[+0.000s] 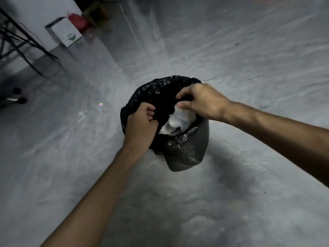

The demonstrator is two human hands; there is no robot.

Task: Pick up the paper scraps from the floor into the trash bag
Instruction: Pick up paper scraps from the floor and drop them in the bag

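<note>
Above the grey floor (pixel 231 50), both hands gripped the black trash bag (pixel 185 154): the left hand (pixel 140 129) clenched on its near rim, the right hand (pixel 201 102) pinching the far rim. White paper scraps (pixel 178 120) lay inside. Holding the mouth wide would likely keep them from spilling.

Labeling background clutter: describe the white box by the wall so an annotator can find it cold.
Start at the wall in the upper left, where black metal legs slant down to the floor. Just right of them stands the white box, tilted, with a small green logo on its side. A red bag sits behind it; the box is the only white item there.
</note>
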